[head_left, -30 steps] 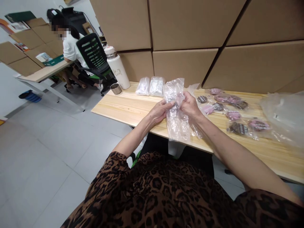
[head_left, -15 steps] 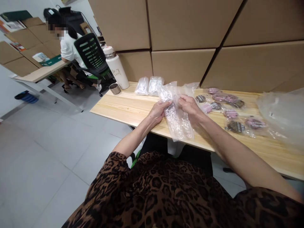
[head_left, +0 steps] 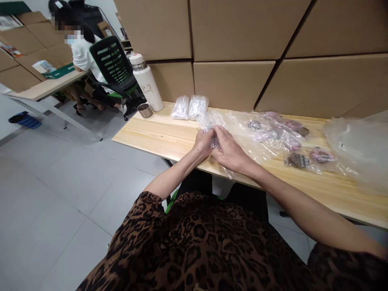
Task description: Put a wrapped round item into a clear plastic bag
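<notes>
**Head view: clear plastic bag worked at bench edge**

Both hands meet over the wooden bench (head_left: 157,135) near its front edge. Left hand (head_left: 203,144) and right hand (head_left: 229,152) are pressed close together, fingers pinching the near end of a clear plastic bag (head_left: 242,129). The bag lies flat; its long axis runs from the hands toward 2 o'clock, covering several packaged round badges (head_left: 298,160). Judged status: bag not yet filled; badges remain loose on the bench. Two small bag bundles (head_left: 190,108) and a white flask (head_left: 146,84) stand at 11 o'clock.
</notes>
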A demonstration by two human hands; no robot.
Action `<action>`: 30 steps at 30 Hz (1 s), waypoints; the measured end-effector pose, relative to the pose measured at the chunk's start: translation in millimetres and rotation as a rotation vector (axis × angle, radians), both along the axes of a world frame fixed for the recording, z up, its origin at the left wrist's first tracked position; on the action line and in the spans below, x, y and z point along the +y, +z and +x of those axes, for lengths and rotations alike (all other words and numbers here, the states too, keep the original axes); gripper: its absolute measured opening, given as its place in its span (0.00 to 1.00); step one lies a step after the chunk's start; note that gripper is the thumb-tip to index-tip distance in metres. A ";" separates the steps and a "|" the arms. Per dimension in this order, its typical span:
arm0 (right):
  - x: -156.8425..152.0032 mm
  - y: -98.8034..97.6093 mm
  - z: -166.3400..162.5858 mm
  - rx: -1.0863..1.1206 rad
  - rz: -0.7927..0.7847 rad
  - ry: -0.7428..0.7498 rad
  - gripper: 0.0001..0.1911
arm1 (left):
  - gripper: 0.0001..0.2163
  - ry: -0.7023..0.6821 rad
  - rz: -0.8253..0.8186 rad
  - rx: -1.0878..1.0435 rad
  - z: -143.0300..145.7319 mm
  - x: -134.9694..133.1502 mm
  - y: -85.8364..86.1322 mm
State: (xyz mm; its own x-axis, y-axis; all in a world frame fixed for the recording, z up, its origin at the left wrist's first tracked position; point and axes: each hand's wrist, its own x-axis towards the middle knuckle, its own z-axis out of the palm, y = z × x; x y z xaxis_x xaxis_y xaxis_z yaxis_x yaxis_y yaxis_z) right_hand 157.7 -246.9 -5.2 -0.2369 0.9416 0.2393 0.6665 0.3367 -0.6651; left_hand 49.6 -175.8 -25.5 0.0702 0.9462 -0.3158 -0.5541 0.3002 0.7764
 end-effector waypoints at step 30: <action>37.6 4.4 61.9 0.602 -0.463 0.048 0.24 | 0.04 -0.321 -0.037 -0.235 -9.4 -5.8 7.4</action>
